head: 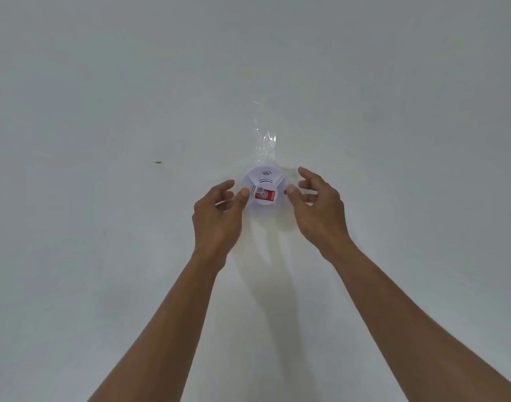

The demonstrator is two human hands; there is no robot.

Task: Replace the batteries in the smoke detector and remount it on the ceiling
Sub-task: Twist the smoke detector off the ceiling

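Observation:
A round white smoke detector (263, 181) with a red sticker on its face sits against the white ceiling (103, 111). Both of my arms reach up to it. My left hand (216, 210) is at its left side, the thumb tip touching the detector's left edge and the fingers loosely curled just off the rim. My right hand (318, 204) is at its right side, with the thumb tip at the right rim and the fingers spread and relaxed, away from the body. Neither hand wraps around the detector.
A crinkled strip of clear tape (264, 137) runs along the ceiling from the detector's far edge. A small greenish mark (158, 162) sits on the ceiling to the left. Soft shadows of my arms fall below the detector.

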